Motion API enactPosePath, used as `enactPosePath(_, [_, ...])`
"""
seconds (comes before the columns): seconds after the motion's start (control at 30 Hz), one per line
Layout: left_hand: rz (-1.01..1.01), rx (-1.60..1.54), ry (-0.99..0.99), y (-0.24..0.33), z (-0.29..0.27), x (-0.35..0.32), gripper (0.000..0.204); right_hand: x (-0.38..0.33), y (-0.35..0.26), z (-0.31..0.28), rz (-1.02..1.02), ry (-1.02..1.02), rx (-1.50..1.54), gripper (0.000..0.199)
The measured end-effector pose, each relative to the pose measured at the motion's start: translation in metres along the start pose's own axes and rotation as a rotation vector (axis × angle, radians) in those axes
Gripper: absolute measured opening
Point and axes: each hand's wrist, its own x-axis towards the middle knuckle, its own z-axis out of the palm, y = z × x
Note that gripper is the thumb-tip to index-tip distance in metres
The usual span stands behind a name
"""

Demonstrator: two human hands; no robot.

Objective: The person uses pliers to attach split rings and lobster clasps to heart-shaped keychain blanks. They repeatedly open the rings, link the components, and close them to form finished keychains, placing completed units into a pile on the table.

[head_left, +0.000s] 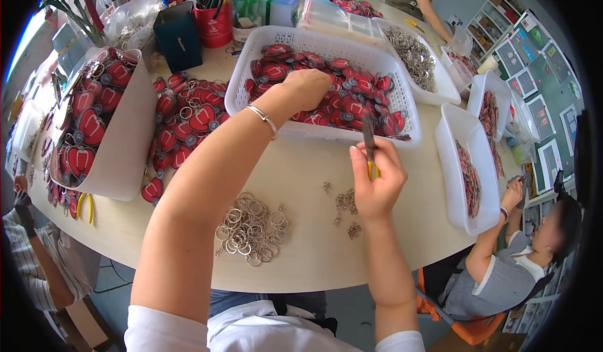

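Note:
My left hand (308,89) reaches into a white perforated basket (242,104) heaped with flat red pendants (358,85). Its fingers point down among the pendants and are hidden, so what they touch cannot be made out. Over the table in front of the basket, my right hand (381,179) is closed round pliers (369,132) with dark jaws pointing up and yellow handles. Below my left forearm lies a loose pile of metal split rings (248,226). Small metal chain links or jump rings (345,201) lie in little heaps beside my right wrist.
At left, a tilted white bin (141,132) holds red pendants with rings, and more pendants spill beside it. Yellow-handled pliers (88,207) lie near the left edge. White trays (449,144) of parts line the right, by a seated co-worker (509,270). A red tool cup (213,25) stands behind.

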Motion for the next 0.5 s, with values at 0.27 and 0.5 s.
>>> enactPosePath(0.27, [-0.046,-0.006,-0.26,-0.031,-0.012,-0.02,0.055,-0.004,-0.001,-0.016,0.165,-0.775,-0.356,0.013])
enactPosePath(0.5, [-0.081,-0.06,-0.186,-0.03,-0.023,-0.039,0.047,-0.013,0.004,-0.004,0.109,-0.797,-0.51,0.011])
